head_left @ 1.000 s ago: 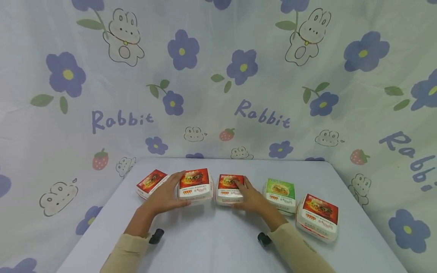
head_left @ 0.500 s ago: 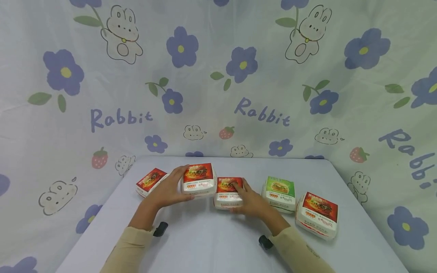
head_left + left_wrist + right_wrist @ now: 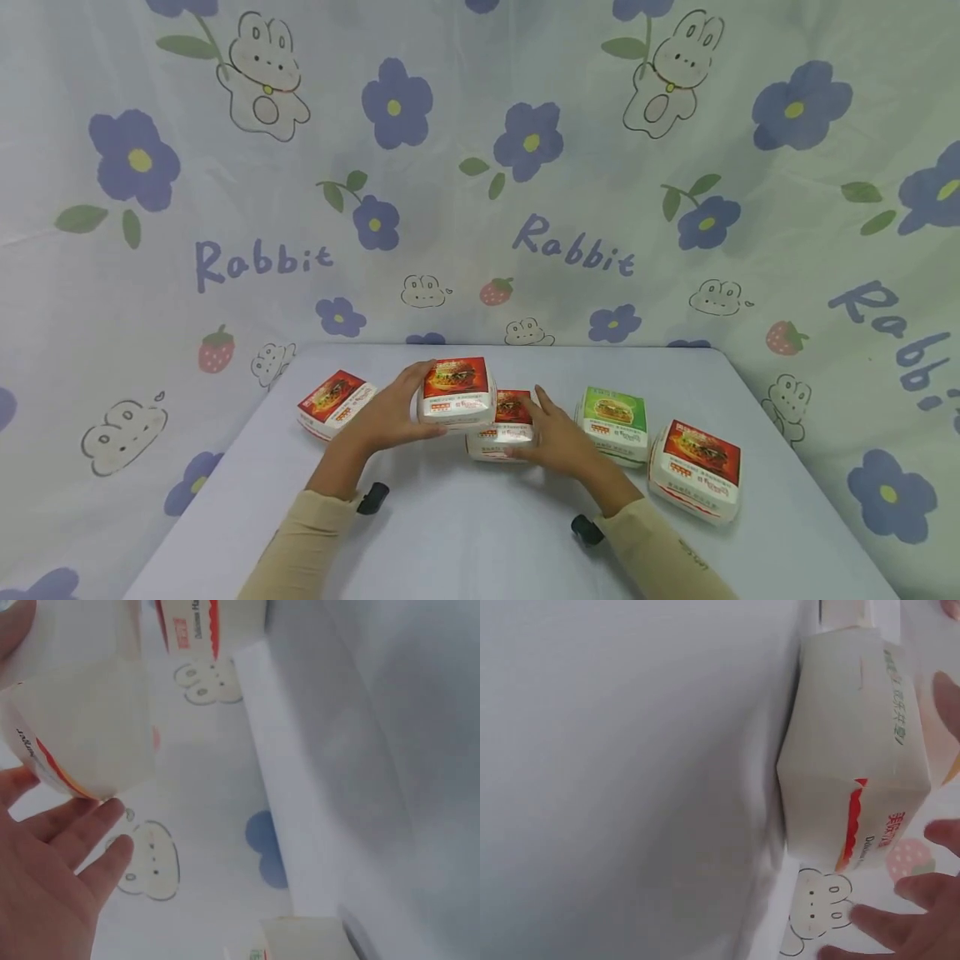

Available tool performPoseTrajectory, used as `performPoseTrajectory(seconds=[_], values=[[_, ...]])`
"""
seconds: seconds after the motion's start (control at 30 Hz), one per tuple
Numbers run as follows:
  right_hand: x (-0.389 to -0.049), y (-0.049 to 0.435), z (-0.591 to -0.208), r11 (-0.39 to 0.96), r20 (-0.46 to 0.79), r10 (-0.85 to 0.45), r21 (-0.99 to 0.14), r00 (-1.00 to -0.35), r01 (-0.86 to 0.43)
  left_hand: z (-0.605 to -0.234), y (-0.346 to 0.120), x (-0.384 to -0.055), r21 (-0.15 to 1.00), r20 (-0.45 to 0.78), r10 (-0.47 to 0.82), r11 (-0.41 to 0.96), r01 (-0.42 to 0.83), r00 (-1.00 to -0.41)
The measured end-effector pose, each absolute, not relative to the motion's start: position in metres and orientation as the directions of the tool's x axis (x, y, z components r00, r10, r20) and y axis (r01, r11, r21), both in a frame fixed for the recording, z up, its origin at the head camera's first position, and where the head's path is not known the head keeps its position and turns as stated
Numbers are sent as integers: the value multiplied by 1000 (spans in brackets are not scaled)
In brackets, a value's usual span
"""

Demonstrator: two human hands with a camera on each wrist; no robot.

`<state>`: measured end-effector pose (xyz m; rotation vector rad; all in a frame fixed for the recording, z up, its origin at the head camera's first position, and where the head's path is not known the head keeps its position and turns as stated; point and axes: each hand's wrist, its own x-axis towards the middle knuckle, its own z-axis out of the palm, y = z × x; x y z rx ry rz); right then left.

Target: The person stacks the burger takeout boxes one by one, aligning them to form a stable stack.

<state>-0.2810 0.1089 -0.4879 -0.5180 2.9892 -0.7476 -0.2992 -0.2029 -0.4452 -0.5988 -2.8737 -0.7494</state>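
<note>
"White fabric backdrop (image 3: 442,237) with purple flowers and cartoon rabbits rises behind a table (image 3: 465,533) covered in pale cloth. What does the left hand (image 3: 386,414) have?"

"A square red-and-white paperboard burger box (image 3: 456,407), lid up. Its grip is closed around the box's left side, thumb at the near edge, fingers at the far edge."

"Where is that box exactly?"

"Raised above the table, around the middle. From the head view it overlaps the upper left part of a second red-and-white burger box (image 3: 502,437); I can't tell whether the two touch."

"And the right hand (image 3: 558,437)?"

"At the right side of the second box, which rests on the table. Its grip is loose, fingers spread and fairly straight, thumb by the near face. Whether they touch it, I can't tell."

"What else is around?"

"To the left, a third red-and-white burger box (image 3: 330,407) sits at an angle. To the right is a green-and-white burger box (image 3: 611,423), and just beside it, nearer the person, a fourth red-and-white burger box (image 3: 693,471)."
</note>
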Motion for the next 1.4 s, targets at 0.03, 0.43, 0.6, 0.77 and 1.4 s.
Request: performPoseTrajectory(seconds=[0.03,0.43,0.6,0.77,1.4], values=[[-281,109,-487,833,80,-315,-454,-946,-316,-446,-201,-300,448,207,348,797,405,-914],[-273,106,-475,759,163,-279,-567,-946,-322,-450,-176,-301,501,211,372,753,427,-904],[-270,109,-475,717,159,-289,-617,-944,-323,-448,-167,-304,500,231,399,734,460,-887],[-271,113,-479,709,141,-270,-640,-952,-296,-451,-161,-308,479,219,410,745,464,-885],[-268,130,-482,685,184,-275,-651,-944,-327,-452,-143,-310,478,184,441,741,472,-879]])
